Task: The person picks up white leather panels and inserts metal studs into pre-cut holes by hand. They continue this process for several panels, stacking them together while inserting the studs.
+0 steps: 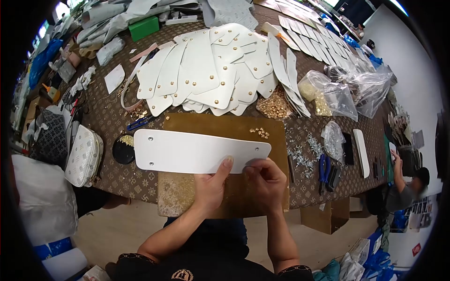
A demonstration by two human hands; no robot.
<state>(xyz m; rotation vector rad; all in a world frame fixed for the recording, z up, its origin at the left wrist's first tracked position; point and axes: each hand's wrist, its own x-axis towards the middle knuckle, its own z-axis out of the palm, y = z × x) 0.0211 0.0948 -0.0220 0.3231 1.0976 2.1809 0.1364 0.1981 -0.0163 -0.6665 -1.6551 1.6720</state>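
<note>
A long white leather-like panel [187, 152] with rounded corners is held up above a brown board [220, 122]. Small silver metal fasteners show near three of its corners. My left hand [212, 185] grips the panel's lower edge, thumb on top and fingers underneath. At the lower right corner, my right hand [268, 180] is closed in a pinch against the panel. Its fingers cover that corner, and whatever is between them is hidden. On the board behind the panel lies a small group of gold studs [259, 133].
Overlapping white panels with gold studs [201, 65] pile up behind the board. A black dish [123, 150] is at left. At right are a bag of gold pieces [274, 104], scattered silver pieces [307, 152], blue-handled pliers [324, 171] and another person [408, 189].
</note>
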